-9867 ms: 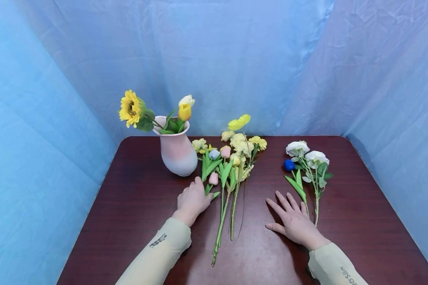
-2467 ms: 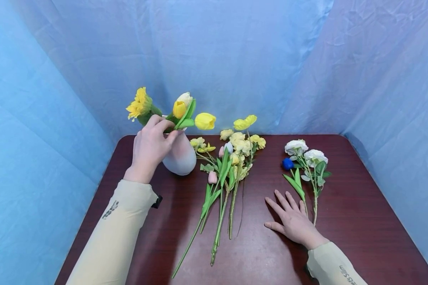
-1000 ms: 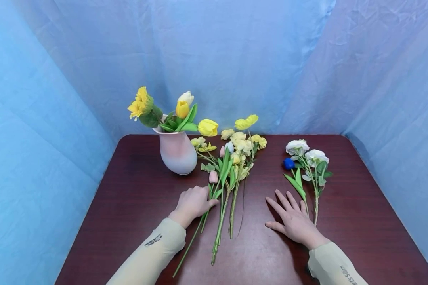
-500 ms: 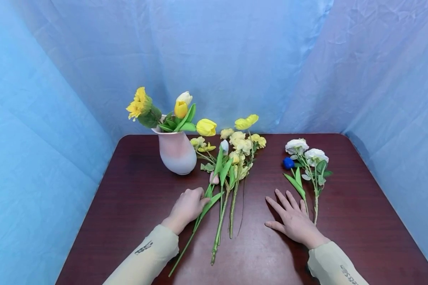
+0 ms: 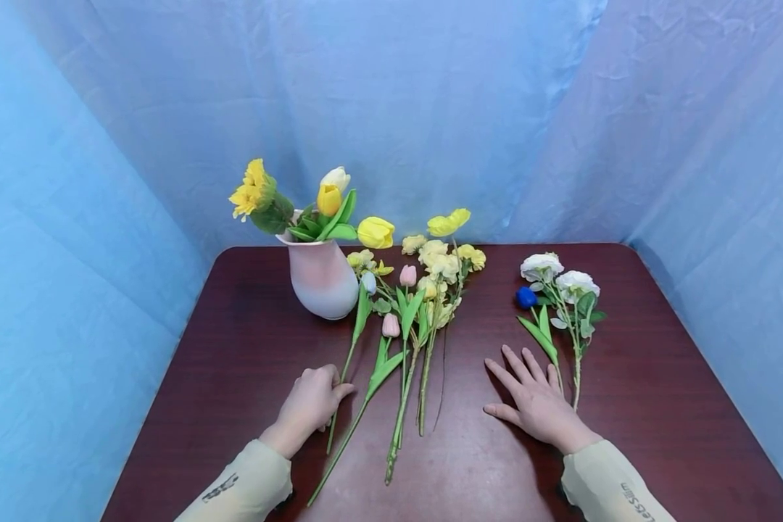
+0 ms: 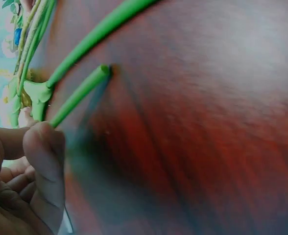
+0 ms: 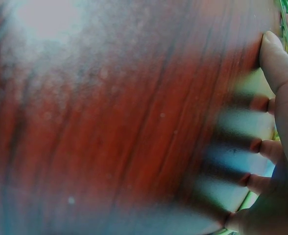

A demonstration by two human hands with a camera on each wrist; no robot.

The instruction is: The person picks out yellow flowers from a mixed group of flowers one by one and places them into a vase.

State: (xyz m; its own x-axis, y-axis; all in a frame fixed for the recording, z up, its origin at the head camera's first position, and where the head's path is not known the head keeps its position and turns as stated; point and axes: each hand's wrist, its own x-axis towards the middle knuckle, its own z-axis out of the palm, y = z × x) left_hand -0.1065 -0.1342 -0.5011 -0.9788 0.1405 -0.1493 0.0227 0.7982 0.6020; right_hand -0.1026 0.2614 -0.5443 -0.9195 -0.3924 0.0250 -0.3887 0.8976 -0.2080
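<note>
My left hand (image 5: 309,402) pinches the green stem (image 6: 80,95) of a light blue tulip (image 5: 368,283) between thumb and fingers. The tulip slants toward the vase, its bloom just right of the vase's side. My right hand (image 5: 535,399) rests on the table with its fingers spread, next to the stem of a blue tulip (image 5: 526,297). A pink and white vase (image 5: 324,279) stands upright, holding a sunflower (image 5: 251,190), a white tulip (image 5: 336,178), an orange-yellow tulip (image 5: 329,200) and a yellow tulip (image 5: 375,233) leaning right.
Two pink tulips, one lower (image 5: 390,325) and one higher (image 5: 407,275), lie mid-table beside pale yellow flowers (image 5: 438,261). White flowers (image 5: 577,286) lie at the right. The dark red table (image 5: 235,377) has a blue curtain (image 5: 431,109) behind it.
The yellow tulip has gone into the vase, and my left hand has come back down from there. It has drawn the light blue tulip leftward out of the pile. My right hand stays put.
</note>
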